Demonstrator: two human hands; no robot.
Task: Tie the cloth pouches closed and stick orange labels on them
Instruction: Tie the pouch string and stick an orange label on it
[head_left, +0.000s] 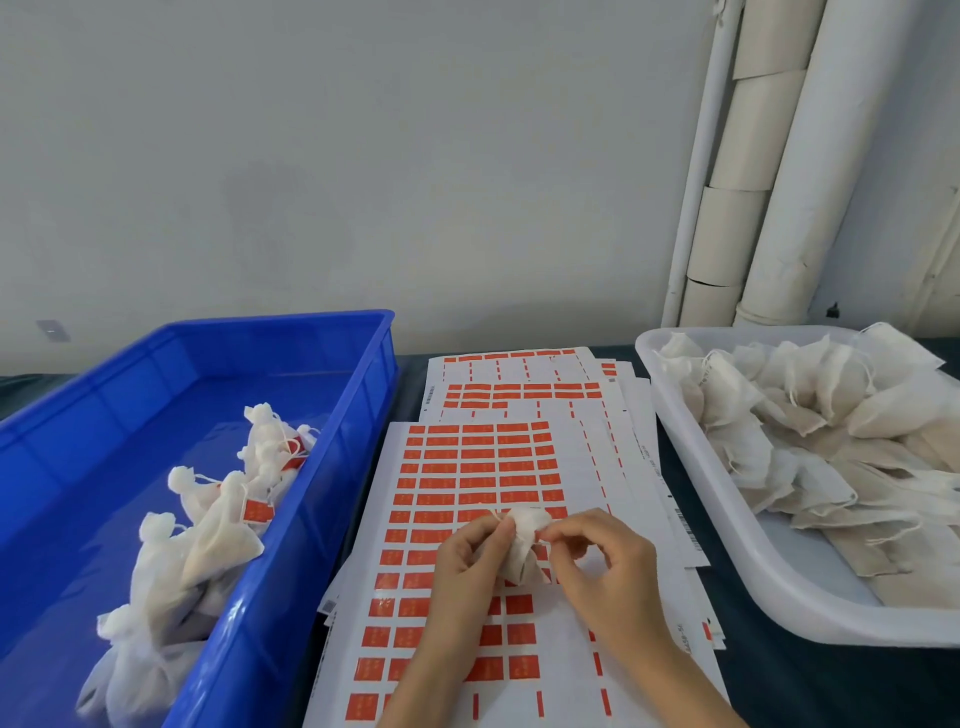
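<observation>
White cloth pouch (524, 543) pinched between left hand (462, 569) and right hand (605, 564), above orange label sheets (467, 467) on dark table (789, 680); pale grey wall (311, 156), white pipes (810, 156) behind

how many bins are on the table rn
2. A blue plastic crate sits on the left, holding tied pouches. A white plastic tray sits on the right, piled with untied pouches; its right side runs out of frame.

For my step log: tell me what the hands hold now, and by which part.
One white cloth pouch, held by both hands over the label sheet: the left hand pinches its gathered neck, the right hand pinches the top beside it.
</observation>
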